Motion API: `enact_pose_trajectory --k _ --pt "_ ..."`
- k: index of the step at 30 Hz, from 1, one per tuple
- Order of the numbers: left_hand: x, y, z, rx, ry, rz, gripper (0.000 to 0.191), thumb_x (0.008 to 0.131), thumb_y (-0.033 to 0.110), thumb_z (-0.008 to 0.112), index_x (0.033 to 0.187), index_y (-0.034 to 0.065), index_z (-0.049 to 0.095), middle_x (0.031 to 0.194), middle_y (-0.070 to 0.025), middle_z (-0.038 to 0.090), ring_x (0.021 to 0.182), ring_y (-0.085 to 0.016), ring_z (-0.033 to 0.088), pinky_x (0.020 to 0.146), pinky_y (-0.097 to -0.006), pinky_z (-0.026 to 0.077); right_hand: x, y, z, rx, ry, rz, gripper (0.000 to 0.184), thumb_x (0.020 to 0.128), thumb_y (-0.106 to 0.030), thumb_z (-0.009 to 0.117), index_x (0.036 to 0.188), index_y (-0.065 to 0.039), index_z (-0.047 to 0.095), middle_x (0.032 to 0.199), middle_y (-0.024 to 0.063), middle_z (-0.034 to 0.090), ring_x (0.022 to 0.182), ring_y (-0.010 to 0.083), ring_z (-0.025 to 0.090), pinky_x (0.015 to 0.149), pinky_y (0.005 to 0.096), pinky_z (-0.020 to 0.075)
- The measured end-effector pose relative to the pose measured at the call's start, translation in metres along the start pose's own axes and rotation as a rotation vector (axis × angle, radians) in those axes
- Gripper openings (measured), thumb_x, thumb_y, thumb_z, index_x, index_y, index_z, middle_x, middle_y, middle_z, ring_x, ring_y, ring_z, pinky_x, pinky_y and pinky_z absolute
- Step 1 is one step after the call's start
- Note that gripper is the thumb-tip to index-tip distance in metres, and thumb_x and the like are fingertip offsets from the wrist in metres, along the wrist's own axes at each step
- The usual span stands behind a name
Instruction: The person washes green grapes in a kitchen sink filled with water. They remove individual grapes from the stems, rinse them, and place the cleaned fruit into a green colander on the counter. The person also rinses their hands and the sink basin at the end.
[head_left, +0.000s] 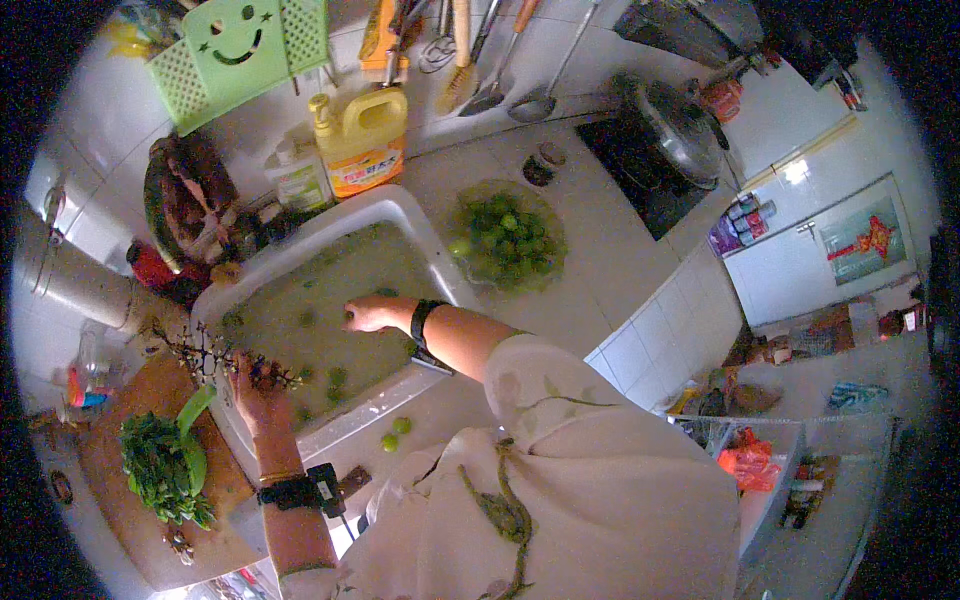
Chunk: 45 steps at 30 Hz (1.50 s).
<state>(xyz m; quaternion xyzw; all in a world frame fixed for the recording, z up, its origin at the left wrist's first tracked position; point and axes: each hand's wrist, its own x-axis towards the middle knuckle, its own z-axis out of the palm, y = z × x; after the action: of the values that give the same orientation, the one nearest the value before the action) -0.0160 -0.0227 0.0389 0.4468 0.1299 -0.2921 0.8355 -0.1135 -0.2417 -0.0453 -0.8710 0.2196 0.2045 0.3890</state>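
Note:
My left hand grips a dark, branching fruit stem above the left side of a white sink. The stem looks mostly bare, with small knobs along its twigs. My right hand hangs over the cloudy water in the sink, fingers curled; whether something is inside them is hidden. Several dim green pieces show in the water. Two round green fruits, probably grapes, lie on the counter by the sink's front edge. A clear bowl right of the sink is heaped with similar green fruits.
Leafy greens and a green-handled tool lie on a wooden cutting board at left. A yellow detergent jug stands behind the sink. Farther right are a small jar, a black cooktop and a lidded pan.

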Motion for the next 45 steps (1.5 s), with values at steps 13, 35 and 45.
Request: enact_pose_trajectory --k 13,35,45 --pt "0.011 -0.011 0.005 -0.002 -0.096 0.018 0.013 0.082 0.014 0.056 0.094 0.0101 0.051 0.077 0.0001 0.053 0.059 -0.013 0.045 0.053 -0.0269 0.040 -0.042 -0.041 0.004 -0.135 0.332 -0.322 0.022 0.081 -0.024 0.052 0.097 -0.009 0.052 0.082 0.0149 0.060 0.076 0.0334 0.058 0.065 0.0448 0.0441" --pt "-0.005 0.000 0.019 0.055 -0.142 0.035 0.011 0.082 0.017 0.057 0.089 0.0121 0.050 0.074 0.0010 0.050 0.056 -0.013 0.045 0.054 -0.0278 0.041 -0.068 0.005 -0.041 0.094 0.655 -0.271 0.027 0.079 -0.018 0.053 0.106 -0.011 0.053 0.081 0.0144 0.060 0.070 0.0263 0.059 0.062 0.0355 0.0461" --pt "0.024 -0.014 -0.011 -0.141 -0.234 0.027 0.010 0.083 0.008 0.053 0.092 0.0103 0.050 0.075 -0.0015 0.051 0.058 -0.014 0.046 0.054 -0.0282 0.042 -0.149 0.131 -0.119 0.972 1.265 0.104 0.047 0.081 -0.042 0.050 0.116 -0.011 0.045 0.106 0.0034 0.051 0.093 0.0162 0.047 0.077 0.0317 0.0395"
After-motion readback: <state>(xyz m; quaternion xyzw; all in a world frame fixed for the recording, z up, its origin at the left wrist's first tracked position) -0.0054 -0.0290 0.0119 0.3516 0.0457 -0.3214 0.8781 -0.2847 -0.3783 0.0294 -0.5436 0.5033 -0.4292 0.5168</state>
